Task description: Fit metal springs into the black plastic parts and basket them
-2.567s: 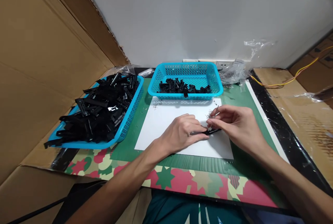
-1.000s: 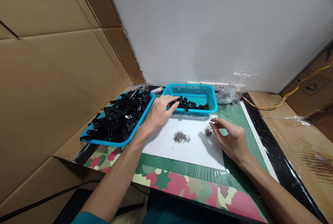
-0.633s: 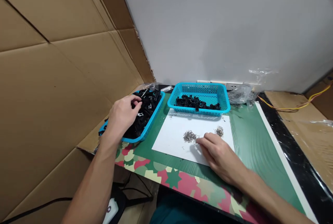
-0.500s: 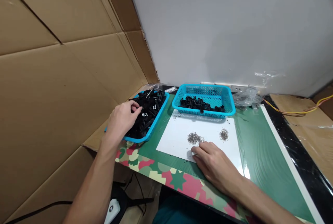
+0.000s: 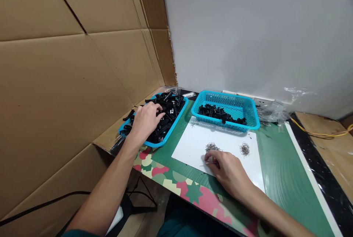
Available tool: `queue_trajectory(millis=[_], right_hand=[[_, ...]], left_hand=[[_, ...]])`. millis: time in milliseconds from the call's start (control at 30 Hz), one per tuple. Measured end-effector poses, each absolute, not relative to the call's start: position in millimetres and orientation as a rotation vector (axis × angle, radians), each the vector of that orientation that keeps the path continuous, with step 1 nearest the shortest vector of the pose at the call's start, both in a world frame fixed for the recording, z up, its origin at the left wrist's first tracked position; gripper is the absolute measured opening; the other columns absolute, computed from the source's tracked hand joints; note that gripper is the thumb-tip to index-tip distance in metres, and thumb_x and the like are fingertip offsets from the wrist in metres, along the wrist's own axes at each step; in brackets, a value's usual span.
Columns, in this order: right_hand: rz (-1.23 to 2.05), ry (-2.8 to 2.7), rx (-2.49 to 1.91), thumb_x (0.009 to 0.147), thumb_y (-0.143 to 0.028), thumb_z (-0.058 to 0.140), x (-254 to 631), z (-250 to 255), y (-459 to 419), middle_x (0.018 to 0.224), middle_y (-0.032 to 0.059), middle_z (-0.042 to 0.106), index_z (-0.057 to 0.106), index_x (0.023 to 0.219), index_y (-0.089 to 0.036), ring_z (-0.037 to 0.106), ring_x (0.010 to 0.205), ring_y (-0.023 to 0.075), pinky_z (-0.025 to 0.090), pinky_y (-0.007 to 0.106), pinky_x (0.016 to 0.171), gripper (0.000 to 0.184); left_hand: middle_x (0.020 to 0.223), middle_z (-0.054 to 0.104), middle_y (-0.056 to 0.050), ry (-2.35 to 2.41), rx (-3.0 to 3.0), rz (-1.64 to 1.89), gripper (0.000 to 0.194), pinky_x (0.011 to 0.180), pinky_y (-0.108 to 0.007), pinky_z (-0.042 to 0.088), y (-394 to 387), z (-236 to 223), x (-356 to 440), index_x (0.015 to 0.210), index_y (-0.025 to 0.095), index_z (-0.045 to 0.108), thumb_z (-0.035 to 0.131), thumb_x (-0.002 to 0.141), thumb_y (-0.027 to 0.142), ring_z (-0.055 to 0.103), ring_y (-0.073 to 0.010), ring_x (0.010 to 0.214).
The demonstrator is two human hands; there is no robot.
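My left hand reaches into the left blue tray, which is heaped with long black plastic parts; its fingers curl around one of them. My right hand rests on the white sheet of paper, fingertips pinched on a thin metal pin beside a small pile of metal springs. A second, smaller pile of springs lies to the right on the paper.
A blue basket with several small black parts stands behind the paper. Crumpled clear plastic bags lie by the wall. Cardboard walls close the left side. A yellow cable runs at the right. A green mat covers the table.
My left hand left the paper, passed the rear basket, and went into the left tray. My right hand dropped from the right spring pile to the left one. The view swung left.
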State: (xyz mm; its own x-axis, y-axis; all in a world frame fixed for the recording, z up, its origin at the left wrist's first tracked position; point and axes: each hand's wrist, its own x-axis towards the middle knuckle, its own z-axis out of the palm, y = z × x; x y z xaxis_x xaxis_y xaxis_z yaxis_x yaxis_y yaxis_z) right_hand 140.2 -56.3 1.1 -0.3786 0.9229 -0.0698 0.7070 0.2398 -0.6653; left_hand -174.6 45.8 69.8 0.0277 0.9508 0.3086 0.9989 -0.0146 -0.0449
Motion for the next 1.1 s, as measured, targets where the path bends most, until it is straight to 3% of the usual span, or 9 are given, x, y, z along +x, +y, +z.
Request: queue_trajectory(millis=[167, 367, 533, 767, 900, 1000, 1100], right_hand=[[0.942, -2.264, -1.485, 0.090, -0.014, 0.061, 141, 6, -50, 0.081, 0.0013, 0.071, 0.072, 0.098, -0.024, 0.059, 0.071, 0.0183, 0.025, 0.028, 0.062, 0.016], [1.134, -2.138, -1.288, 0.088, -0.009, 0.059, 150, 9, -53, 0.073, -0.0029, 0.060, 0.064, 0.092, -0.022, 0.050, 0.067, 0.0143, 0.029, 0.026, 0.062, 0.014], [1.436, -1.851, -1.011, 0.098, -0.023, 0.061, 173, 18, -54, 0.066, -0.0059, 0.046, 0.063, 0.090, -0.021, 0.040, 0.062, 0.0124, 0.030, 0.026, 0.058, 0.008], [1.344, -1.562, -1.028, 0.092, -0.043, 0.076, 214, 15, -47, 0.063, -0.0047, 0.043, 0.073, 0.086, -0.019, 0.037, 0.058, 0.0113, 0.026, 0.027, 0.054, 0.025], [1.228, -1.502, -1.080, 0.088, -0.042, 0.080, 224, 11, -48, 0.066, -0.0019, 0.048, 0.078, 0.083, -0.018, 0.040, 0.060, 0.0118, 0.029, 0.028, 0.055, 0.024], [1.152, -1.460, -1.081, 0.086, -0.040, 0.081, 228, 11, -46, 0.064, -0.0019, 0.048, 0.079, 0.082, -0.018, 0.040, 0.058, 0.0117, 0.030, 0.029, 0.054, 0.023], [1.097, -1.418, -1.088, 0.086, -0.039, 0.081, 230, 13, -43, 0.061, -0.0028, 0.046, 0.079, 0.081, -0.018, 0.038, 0.056, 0.0115, 0.028, 0.029, 0.053, 0.021]], left_hand=[[0.103, 0.073, -0.008, -2.025, -2.071, -0.305, 0.012, 0.088, -0.041, 0.042, 42, 71, -174, 0.101, 0.019, 0.073, 0.065, 0.099, 0.027, 0.069, -0.0292, 0.099], [0.111, 0.070, -0.013, -1.993, -2.049, -0.197, 0.018, 0.093, -0.043, 0.046, 40, 69, -177, 0.106, 0.018, 0.075, 0.070, 0.094, 0.030, 0.068, -0.0326, 0.105], [0.109, 0.068, -0.011, -1.991, -2.047, -0.292, 0.019, 0.090, -0.042, 0.049, 32, 75, -173, 0.106, 0.018, 0.074, 0.061, 0.099, 0.029, 0.069, -0.0312, 0.099], [0.117, 0.062, -0.015, -1.925, -1.816, -0.686, 0.022, 0.073, -0.038, 0.048, 14, 97, -152, 0.118, 0.019, 0.063, 0.052, 0.106, 0.034, 0.068, -0.0284, 0.085], [0.102, 0.065, -0.010, -1.800, -1.896, -1.023, 0.019, 0.067, -0.035, 0.045, 17, 104, -140, 0.114, 0.022, 0.059, 0.050, 0.108, 0.038, 0.067, -0.0253, 0.080], [0.087, 0.064, -0.003, -1.750, -2.135, -1.339, 0.015, 0.063, -0.030, 0.047, 21, 104, -124, 0.113, 0.025, 0.055, 0.054, 0.107, 0.039, 0.065, -0.0188, 0.070], [0.096, 0.069, -0.004, -1.612, -2.647, -1.654, 0.016, 0.069, -0.030, 0.054, 24, 101, -94, 0.109, 0.023, 0.051, 0.057, 0.106, 0.038, 0.065, -0.0148, 0.071]])
